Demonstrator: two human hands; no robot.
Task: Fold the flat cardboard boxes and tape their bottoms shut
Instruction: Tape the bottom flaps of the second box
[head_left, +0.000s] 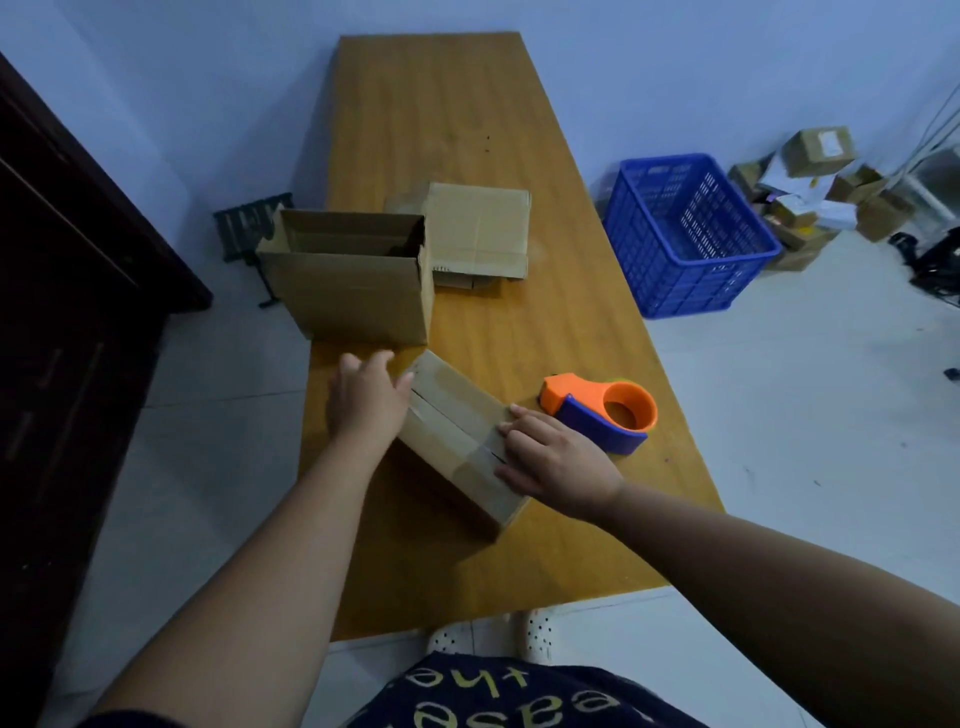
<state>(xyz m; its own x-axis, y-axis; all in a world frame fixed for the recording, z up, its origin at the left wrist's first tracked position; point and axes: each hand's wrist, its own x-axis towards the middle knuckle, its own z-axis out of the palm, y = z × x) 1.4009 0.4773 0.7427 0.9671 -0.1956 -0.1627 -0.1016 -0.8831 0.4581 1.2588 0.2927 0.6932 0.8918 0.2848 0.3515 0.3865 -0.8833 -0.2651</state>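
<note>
The person's left hand (366, 400) lies with loosely spread fingers against the far left end of a folded cardboard box (457, 441), thumb touching its top edge. The right hand (556, 467) presses flat, fingers straight and together, on the box's upturned bottom, where clear tape (475, 465) crosses the seam between the flaps. This box sits tilted on the near part of the wooden counter (467, 104). An orange and blue tape dispenser (602, 410) lies just beside the right hand, held by neither hand. Farther back an upright open box (348, 275) stands at the counter's left edge, its inside in shadow. A stack of flat cardboard boxes (478, 228) lies right behind it. A blue plastic crate (685, 234) stands on the floor.
</note>
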